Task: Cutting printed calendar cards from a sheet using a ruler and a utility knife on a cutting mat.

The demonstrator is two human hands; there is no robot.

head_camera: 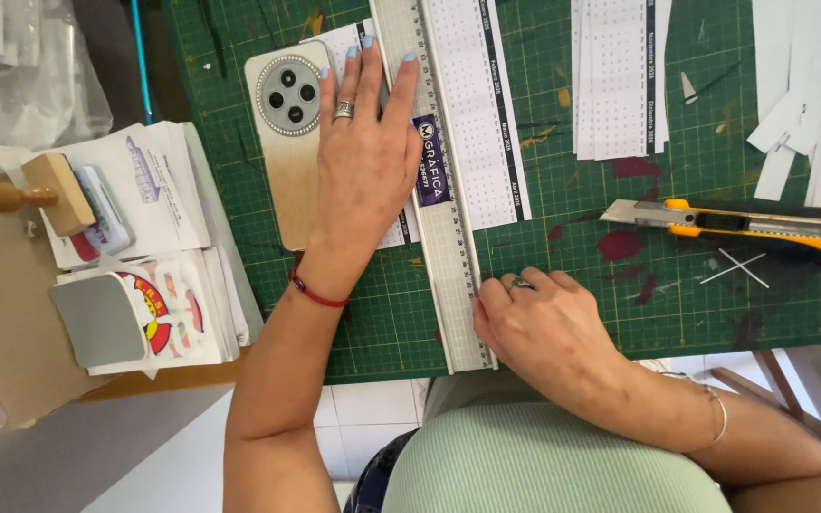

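Green cutting mat (620,313) covered the worktable, marked with old paint stains and scattered paper offcuts. Our left hand (365,142) lay flat and spread wide, pressing the long metal ruler (448,237) down over a printed paper strip (486,114). Our right hand (544,323) was loosely curled at the ruler's near end, fingertips touching its edge and holding nothing. The yellow utility knife (743,226) rested well apart to the right, its blade out. A phone (289,142) lay just beside the left hand, partly under the palm.

We judged the ruler could pivot, since pressure sat mostly at its far half; the strip beneath might then skew. The exposed blade, left pointing toward the work area, could nick a reaching hand. More printed strips (615,76) nearby could be brushed out of order.
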